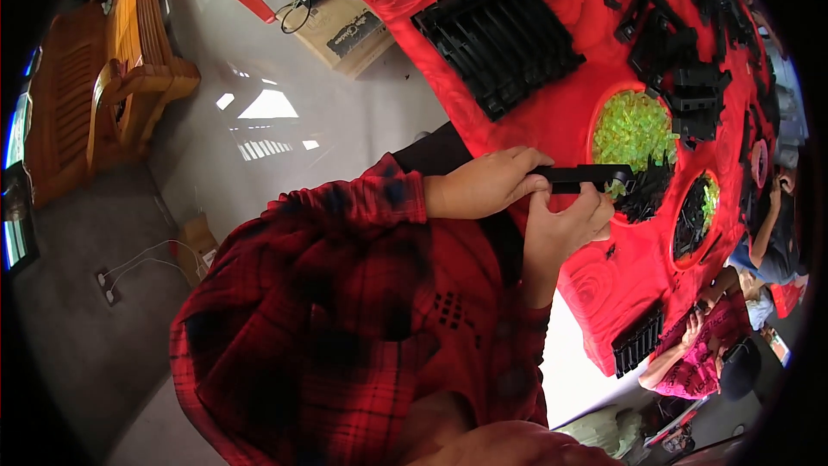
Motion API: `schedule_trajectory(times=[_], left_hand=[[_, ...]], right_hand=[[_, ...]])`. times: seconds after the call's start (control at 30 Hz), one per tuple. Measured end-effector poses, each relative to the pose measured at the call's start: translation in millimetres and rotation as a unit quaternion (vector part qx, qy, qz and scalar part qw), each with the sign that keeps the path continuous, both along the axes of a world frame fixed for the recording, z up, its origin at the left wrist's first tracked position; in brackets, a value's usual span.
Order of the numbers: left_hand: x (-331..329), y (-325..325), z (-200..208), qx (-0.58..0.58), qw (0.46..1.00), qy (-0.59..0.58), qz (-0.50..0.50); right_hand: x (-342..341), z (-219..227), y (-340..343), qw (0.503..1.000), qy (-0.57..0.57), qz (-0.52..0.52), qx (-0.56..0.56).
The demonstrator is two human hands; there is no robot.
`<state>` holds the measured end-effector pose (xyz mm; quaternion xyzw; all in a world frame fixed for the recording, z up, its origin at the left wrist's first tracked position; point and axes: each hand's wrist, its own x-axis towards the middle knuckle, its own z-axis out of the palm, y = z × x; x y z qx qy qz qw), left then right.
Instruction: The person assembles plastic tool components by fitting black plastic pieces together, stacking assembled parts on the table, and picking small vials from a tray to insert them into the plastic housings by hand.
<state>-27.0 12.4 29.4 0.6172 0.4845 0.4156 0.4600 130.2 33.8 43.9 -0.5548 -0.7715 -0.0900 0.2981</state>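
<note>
A long, narrow black plastic part [604,175] is held between my two hands over the near side of a red table. My left hand [492,183] grips its left end, with thumb and fingers pinched around it. From below, my right hand [562,229] presses its fingers against the lower edge of the part near the middle. Just beyond the part sits a round red tray [593,140], holding translucent yellow-green pieces [634,125] and small dark pieces [645,198]. The part hides some of the tray's contents.
A row of black parts [498,39] lies at the far left of the table [552,134]. More black parts [700,99] are piled at the right. A second red tray [675,246] stands nearby. Another person [703,345] works at the right edge. A cardboard box [345,34] is on the floor.
</note>
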Motion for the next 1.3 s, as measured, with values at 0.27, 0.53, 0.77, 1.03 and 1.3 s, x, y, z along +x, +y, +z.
schedule_trajectory(times=[0.27,0.53,0.77,1.03,1.3], left_hand=[[-4.4,12.4,-3.6,-0.003,1.0,-0.024,0.012],[-13.1,25.4,0.9,-0.023,0.997,-0.065,0.018],[-35.0,34.6,13.4,-0.026,0.996,-0.063,0.056],[-94.2,63.2,25.3,-0.092,0.95,-0.159,0.251],[-90.3,67.2,16.6,-0.054,0.967,-0.041,0.245]], right_hand=[[-5.4,-1.3,13.9,1.0,0.006,-0.003,-0.03],[-20.4,18.5,27.7,0.999,-0.003,0.003,-0.035],[-36.9,19.3,49.3,0.996,0.004,0.055,-0.066],[-82.7,46.4,68.7,0.921,0.237,0.259,-0.171],[-114.2,22.8,98.7,0.668,0.519,0.153,-0.51]])
